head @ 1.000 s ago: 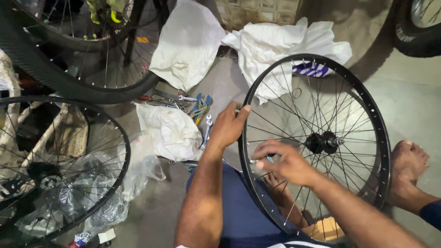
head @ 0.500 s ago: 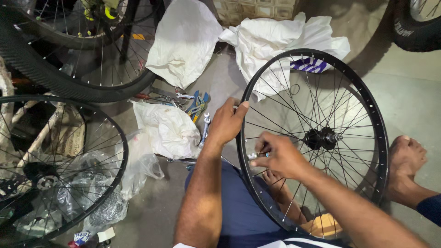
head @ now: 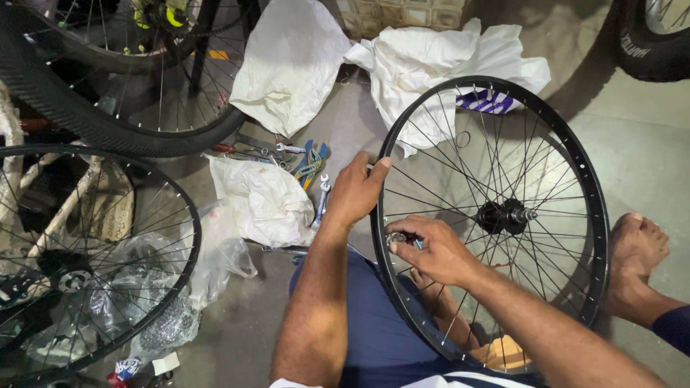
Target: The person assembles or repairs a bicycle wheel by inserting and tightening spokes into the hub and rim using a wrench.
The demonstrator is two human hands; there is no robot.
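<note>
Left hand [head: 357,192]: clamped on black wheel rim [head: 575,154] at 9 o'clock, unmoved.
Right hand [head: 431,248]: fingers pinching small spoke tool [head: 397,238], shifted closer to rim.

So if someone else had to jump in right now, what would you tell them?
Left hand: grip on the black wheel rim, steadying it upright.
Right hand: pinching a small metal tool on a spoke close to the rim's inner edge.
Hub sits mid-wheel. Spanners lie on the floor by the white bags.
How many spokes are done or left cannot be told.
</note>
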